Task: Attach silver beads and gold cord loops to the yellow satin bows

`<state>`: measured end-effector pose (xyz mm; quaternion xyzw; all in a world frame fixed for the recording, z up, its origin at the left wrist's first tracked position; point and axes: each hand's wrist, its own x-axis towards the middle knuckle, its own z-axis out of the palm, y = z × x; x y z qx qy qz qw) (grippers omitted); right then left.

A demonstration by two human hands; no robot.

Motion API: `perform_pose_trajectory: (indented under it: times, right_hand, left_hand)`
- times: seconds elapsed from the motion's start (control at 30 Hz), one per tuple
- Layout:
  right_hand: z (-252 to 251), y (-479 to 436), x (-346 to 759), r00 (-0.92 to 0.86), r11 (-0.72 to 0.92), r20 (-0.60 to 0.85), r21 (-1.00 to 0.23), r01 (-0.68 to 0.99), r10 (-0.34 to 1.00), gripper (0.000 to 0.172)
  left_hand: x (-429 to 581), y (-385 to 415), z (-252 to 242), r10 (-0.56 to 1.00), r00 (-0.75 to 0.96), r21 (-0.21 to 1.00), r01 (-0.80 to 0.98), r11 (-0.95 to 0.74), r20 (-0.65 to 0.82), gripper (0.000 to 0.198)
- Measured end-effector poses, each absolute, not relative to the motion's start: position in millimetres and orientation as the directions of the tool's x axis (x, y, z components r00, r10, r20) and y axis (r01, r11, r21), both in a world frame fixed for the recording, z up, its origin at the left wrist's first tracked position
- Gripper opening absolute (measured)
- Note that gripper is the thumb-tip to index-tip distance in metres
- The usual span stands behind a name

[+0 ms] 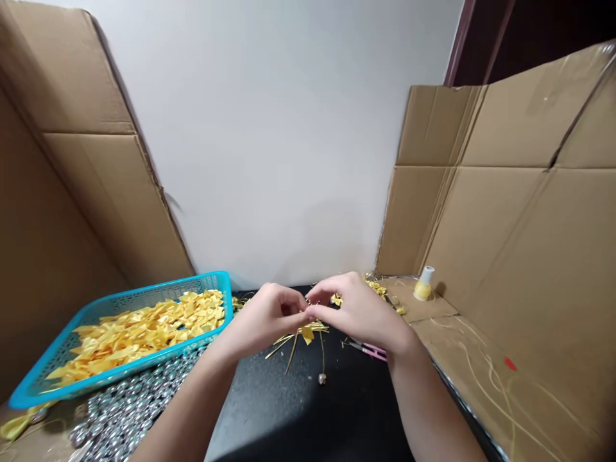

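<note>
Ribbon bow (308, 331) above black tabletop (298, 410)

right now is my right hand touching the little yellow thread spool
Apart. The head view shows a strip of bare cardboard between the right hand, pinching yellow ribbon, and the spool, which stands farther right.

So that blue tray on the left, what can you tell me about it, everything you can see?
The blue tray is a shallow rectangular basket, plastic by its look, turquoise, with perforated walls and a solid rim. It lies on the left, its front edge over a heap of small silver pieces, beside a cardboard wall. Yellow ribbon bows fill it. The left hand is near its right corner, not touching.
</note>
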<state>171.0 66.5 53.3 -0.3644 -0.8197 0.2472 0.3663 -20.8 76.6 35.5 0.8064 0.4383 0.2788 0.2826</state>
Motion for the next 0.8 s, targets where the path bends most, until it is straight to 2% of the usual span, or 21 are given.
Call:
perform_pose_trajectory:
  times: [0.13, 0.2, 0.27, 0.4, 0.5, 0.57, 0.63, 0.7, 0.8]
  right_hand:
    - [45, 64, 163, -0.518, 0.587, 0.307, -0.589, 0.555, 0.799, 0.016]
    - [42, 65, 165, -0.545, 0.606, 0.296, -0.553, 0.572, 0.784, 0.018]
    - [40, 66, 167, -0.562, 0.625, 0.304, -0.540, 0.564, 0.769, 0.017]
    - [37, 69, 170, -0.573, 0.651, 0.342, -0.562, 0.510, 0.745, 0.014]
    - [37, 72, 171, -0.530, 0.617, 0.364, -0.648, 0.447, 0.766, 0.014]
    - [40, 75, 175, -0.425, 0.573, 0.414, -0.727, 0.378, 0.805, 0.012]
    - [44, 78, 182, -0.287, 0.516, 0.451, -0.829, 0.216, 0.845, 0.011]
    - [48, 81, 188, -0.163, 0.438, 0.440, -0.897, -0.051, 0.883, 0.014]
    - [48, 80, 186, -0.087, 0.318, 0.373, -0.874, -0.367, 0.924, 0.016]
  left_hand:
    - [-19, 64, 33, 0.832, 0.463, 0.438, 0.707, -0.555, 0.307, 0.030]
    - [-18, 62, 32, 0.815, 0.487, 0.364, 0.731, -0.577, 0.314, 0.024]
    - [-18, 61, 32, 0.803, 0.504, 0.347, 0.727, -0.593, 0.319, 0.019]
    - [-18, 64, 34, 0.795, 0.515, 0.435, 0.665, -0.607, 0.321, 0.019]
    - [-20, 67, 37, 0.822, 0.472, 0.545, 0.619, -0.566, 0.318, 0.020]
    - [-22, 70, 39, 0.846, 0.411, 0.645, 0.554, -0.527, 0.339, 0.019]
    - [-24, 73, 41, 0.868, 0.309, 0.738, 0.459, -0.495, 0.390, 0.020]
    - [-25, 76, 41, 0.875, 0.181, 0.796, 0.364, -0.484, 0.450, 0.024]
    - [-20, 78, 38, 0.868, 0.041, 0.834, 0.257, -0.488, 0.495, 0.029]
